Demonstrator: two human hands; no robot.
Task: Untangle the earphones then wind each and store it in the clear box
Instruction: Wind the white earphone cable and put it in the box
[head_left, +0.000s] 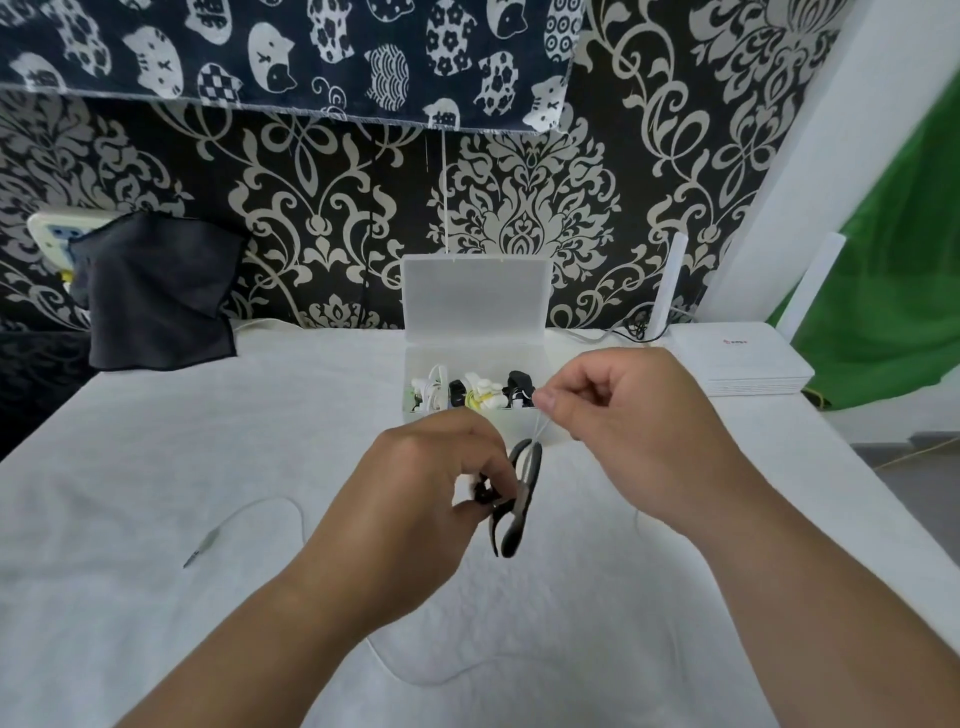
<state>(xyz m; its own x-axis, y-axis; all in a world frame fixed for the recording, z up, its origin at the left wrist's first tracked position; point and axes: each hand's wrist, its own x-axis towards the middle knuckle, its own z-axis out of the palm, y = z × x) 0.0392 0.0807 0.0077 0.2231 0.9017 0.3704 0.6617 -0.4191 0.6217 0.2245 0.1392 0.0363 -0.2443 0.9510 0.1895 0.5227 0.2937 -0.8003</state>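
Observation:
My left hand (441, 467) grips a dark wound earphone bundle (519, 504) above the white table, just in front of the clear box (522, 426). My right hand (618, 421) pinches a thin white cord that runs down to the top of that bundle. The white cord trails across the table to a jack plug (200, 551) at the left and loops near my forearms. The clear box stands with its lid (475, 299) up and holds several wound earphones, white and black.
A dark cloth (156, 291) hangs at the back left over a wall socket. A white flat router (737, 358) with antennas sits at the back right, beside green fabric (893, 291). Patterned wallpaper rises behind the table.

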